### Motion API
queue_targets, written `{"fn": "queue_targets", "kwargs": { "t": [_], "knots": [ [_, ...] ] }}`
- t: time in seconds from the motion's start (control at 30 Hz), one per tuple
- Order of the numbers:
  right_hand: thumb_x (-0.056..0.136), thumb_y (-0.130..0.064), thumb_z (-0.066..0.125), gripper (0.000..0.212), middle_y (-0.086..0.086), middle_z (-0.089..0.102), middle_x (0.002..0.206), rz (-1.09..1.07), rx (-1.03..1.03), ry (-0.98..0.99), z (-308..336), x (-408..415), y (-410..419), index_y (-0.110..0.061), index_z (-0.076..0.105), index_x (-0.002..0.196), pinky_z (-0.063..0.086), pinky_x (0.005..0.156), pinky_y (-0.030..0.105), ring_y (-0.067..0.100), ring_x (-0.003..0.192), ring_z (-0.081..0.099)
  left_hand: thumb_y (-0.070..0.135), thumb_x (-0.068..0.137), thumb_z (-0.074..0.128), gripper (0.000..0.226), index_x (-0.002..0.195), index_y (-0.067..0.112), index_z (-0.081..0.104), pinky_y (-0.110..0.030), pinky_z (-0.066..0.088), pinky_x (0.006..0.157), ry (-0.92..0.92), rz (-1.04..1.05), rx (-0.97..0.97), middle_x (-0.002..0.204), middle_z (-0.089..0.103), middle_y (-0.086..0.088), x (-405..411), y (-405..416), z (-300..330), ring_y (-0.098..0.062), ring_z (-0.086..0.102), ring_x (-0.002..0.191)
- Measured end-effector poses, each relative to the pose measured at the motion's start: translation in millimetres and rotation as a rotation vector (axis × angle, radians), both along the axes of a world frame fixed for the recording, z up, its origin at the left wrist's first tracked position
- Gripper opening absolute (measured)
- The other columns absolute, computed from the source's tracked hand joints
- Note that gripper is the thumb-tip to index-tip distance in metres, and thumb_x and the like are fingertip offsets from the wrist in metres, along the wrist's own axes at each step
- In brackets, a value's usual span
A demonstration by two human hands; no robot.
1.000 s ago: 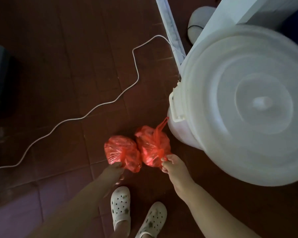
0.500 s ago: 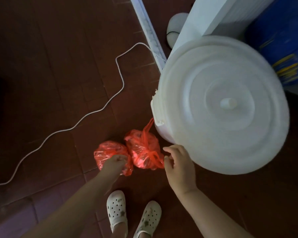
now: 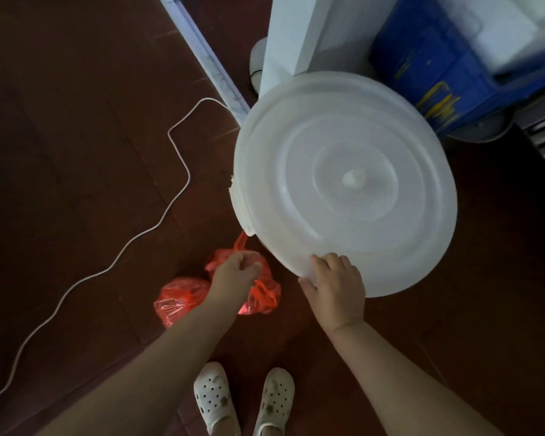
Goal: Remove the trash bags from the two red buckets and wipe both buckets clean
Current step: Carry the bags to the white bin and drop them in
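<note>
Trash bags (image 3: 183,297) of thin red plastic, knotted, light and crinkly, hang above the tiled floor (image 3: 76,152) from the left hand's (image 3: 238,273) pinch, the right hand (image 3: 334,286) gripping a white bin lid (image 3: 343,184).

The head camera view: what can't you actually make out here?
- Inside of the white bin: hidden by its lid.
- What the red bags hold: crumpled plastic, too dim.
- Whether the left hand grips a bag: its fingers curl out of sight.
- The red buckets: not in view.
- Blue container: cut off by the edge.
</note>
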State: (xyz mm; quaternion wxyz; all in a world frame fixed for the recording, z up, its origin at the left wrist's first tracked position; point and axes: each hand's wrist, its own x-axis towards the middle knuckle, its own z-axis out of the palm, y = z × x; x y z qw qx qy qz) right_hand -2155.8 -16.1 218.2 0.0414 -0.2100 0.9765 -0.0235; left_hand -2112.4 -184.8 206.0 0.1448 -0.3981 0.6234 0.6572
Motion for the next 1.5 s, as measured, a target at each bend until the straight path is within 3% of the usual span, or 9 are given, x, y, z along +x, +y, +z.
{"fn": "queue_targets", "kwargs": {
  "t": [0.3,0.43,0.57,0.67,0.83,0.93,1.13,1.37,1.5],
  "knots": [
    [0.065,-0.038,0.077,0.032,-0.003,0.057,0.078,0.046,-0.041,0.023,59,35,35,-0.018,0.064,0.086,0.044,0.060,0.029,0.018,0.072,0.055,-0.002,0.091,0.054,0.027,0.116,-0.011,0.056,-0.040,0.052,0.087,-0.077,0.376,0.354,0.114,0.062,-0.023,-26,32,44,-0.033,0.062,0.101],
    [0.060,-0.036,0.081,0.038,-0.002,0.058,0.082,-0.105,-0.141,-0.021,77,53,67,-0.017,0.064,0.088,0.050,0.060,0.030,0.020,0.074,0.058,-0.008,0.089,0.052,0.017,0.097,0.003,0.063,-0.026,0.058,0.064,0.026,0.183,0.386,0.101,0.068,-0.014,-24,62,79,-0.021,0.067,0.084],
    [0.064,-0.035,0.082,0.046,-0.001,0.063,0.093,-0.369,-0.253,-0.127,84,65,107,-0.015,0.065,0.102,0.053,0.072,0.030,0.019,0.086,0.061,-0.007,0.085,0.054,0.021,0.090,0.011,0.064,-0.042,0.057,0.081,0.144,-0.204,0.125,0.094,0.070,-0.015,-49,119,115,-0.028,0.067,0.089],
    [0.079,-0.044,0.067,0.051,-0.009,0.057,0.112,-0.482,-0.302,-0.234,78,63,141,-0.022,0.055,0.124,0.040,0.086,0.020,0.010,0.106,0.052,0.001,0.082,0.059,0.009,0.087,0.006,0.064,-0.051,0.054,0.082,0.195,-0.422,-0.041,0.088,0.068,-0.018,-64,171,122,-0.034,0.065,0.087],
    [0.089,-0.031,0.059,0.037,-0.020,0.052,0.113,-0.750,-0.620,-0.357,49,59,197,-0.032,0.050,0.125,0.037,0.077,0.011,-0.006,0.095,0.051,0.013,0.081,0.059,0.004,0.078,0.010,0.057,-0.042,0.052,0.066,0.180,-0.633,-0.241,0.072,0.062,-0.007,-58,236,83,-0.021,0.059,0.065],
    [0.093,-0.023,0.055,0.030,-0.013,0.056,0.106,-0.887,-0.786,-0.400,18,42,228,-0.028,0.053,0.123,0.039,0.073,0.013,0.002,0.094,0.055,0.016,0.082,0.056,0.026,0.061,0.023,0.042,-0.028,0.037,0.053,0.156,-0.680,-0.344,0.056,0.048,0.008,-50,268,42,-0.010,0.046,0.054],
    [0.095,-0.020,0.051,0.038,-0.011,0.057,0.107,-0.947,-0.973,-0.579,-44,-4,262,-0.029,0.047,0.132,0.043,0.084,0.024,0.007,0.099,0.056,0.024,0.093,0.049,0.006,0.088,0.022,0.051,-0.028,0.046,0.073,0.057,-0.822,-0.520,0.076,0.052,0.011,-48,315,-43,-0.015,0.060,0.080],
    [0.094,-0.018,0.049,0.034,-0.005,0.059,0.111,-0.953,-1.046,-0.696,-94,-31,285,-0.026,0.052,0.126,0.047,0.090,0.028,0.011,0.102,0.058,0.023,0.089,0.055,0.004,0.093,0.023,0.053,-0.028,0.040,0.071,0.004,-0.541,-0.512,0.082,0.059,0.009,-45,325,-99,-0.020,0.061,0.084],
    [0.091,-0.013,0.051,0.022,-0.003,0.065,0.101,-0.995,-1.099,-0.689,-110,-23,294,-0.025,0.063,0.105,0.050,0.086,0.029,0.014,0.094,0.063,0.024,0.086,0.056,0.007,0.081,0.029,0.057,-0.044,0.053,0.080,-0.007,-0.385,-0.426,0.079,0.064,0.006,-51,318,-108,-0.020,0.063,0.082]
  ]
}}
